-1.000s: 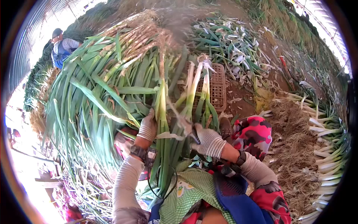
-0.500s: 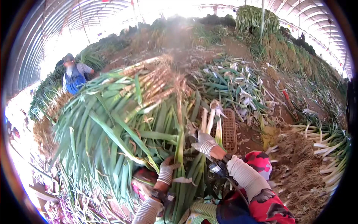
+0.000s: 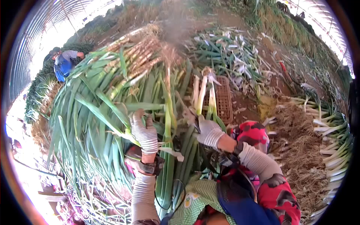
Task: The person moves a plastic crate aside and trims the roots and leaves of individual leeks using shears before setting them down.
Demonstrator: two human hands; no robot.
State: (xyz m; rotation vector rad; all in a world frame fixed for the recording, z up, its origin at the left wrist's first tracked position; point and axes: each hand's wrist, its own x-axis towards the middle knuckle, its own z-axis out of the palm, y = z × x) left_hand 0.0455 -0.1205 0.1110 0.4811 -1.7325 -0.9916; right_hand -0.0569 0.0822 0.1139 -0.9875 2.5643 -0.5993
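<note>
A large heap of green onions [image 3: 90, 101] fills the left beside a plastic crate [image 3: 222, 99]; the gloved left hand [image 3: 144, 132], fingers curled, meets its near edge, apart from the gloved right hand [image 3: 208, 131], its grip unclear.
</note>
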